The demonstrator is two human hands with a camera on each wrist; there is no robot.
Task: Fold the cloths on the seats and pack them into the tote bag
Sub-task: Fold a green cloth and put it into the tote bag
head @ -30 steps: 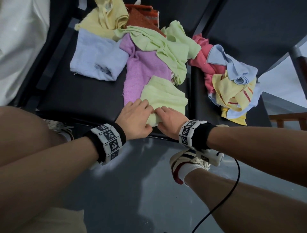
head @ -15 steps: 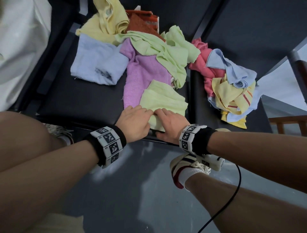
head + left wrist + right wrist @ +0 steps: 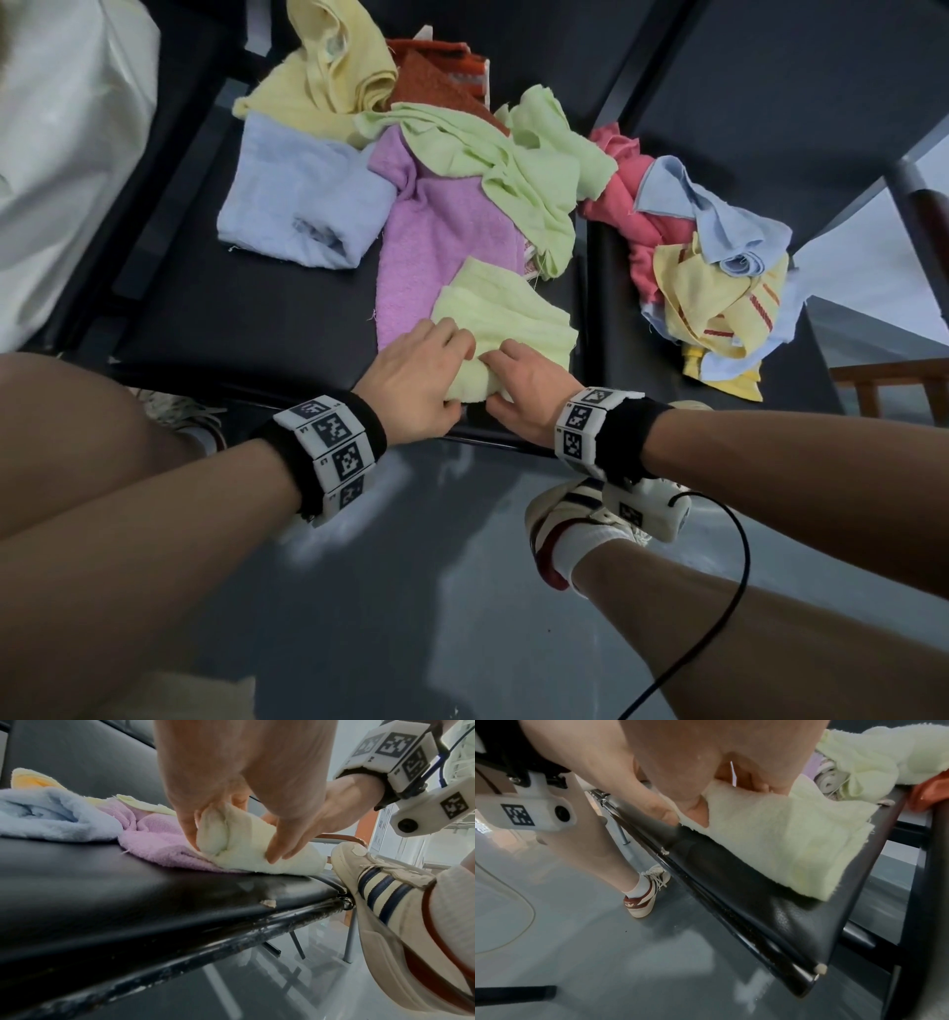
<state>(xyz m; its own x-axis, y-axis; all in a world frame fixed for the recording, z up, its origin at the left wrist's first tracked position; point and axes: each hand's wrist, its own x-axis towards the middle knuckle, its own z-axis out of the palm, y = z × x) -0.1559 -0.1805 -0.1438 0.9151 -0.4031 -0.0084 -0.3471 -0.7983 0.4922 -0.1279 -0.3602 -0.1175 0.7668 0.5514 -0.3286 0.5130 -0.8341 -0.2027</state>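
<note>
Gripping the soft, light green cloth (image 3: 506, 329) at its near edge on the seat (image 3: 246, 318), left hand (image 3: 416, 377) and right hand (image 3: 529, 393) pinch folded layers that will likely flop unless held there.

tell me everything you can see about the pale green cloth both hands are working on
The pale green cloth is fuzzy terry-like fabric, folded into layers, lying at the front edge of the black seat and partly over the purple cloth. Its near end is bunched; the left hand and right hand pinch it there.

Black wristbands (image 3: 359, 447) with white marker blocks; cream striped sneakers (image 3: 570, 519), white socks.
</note>
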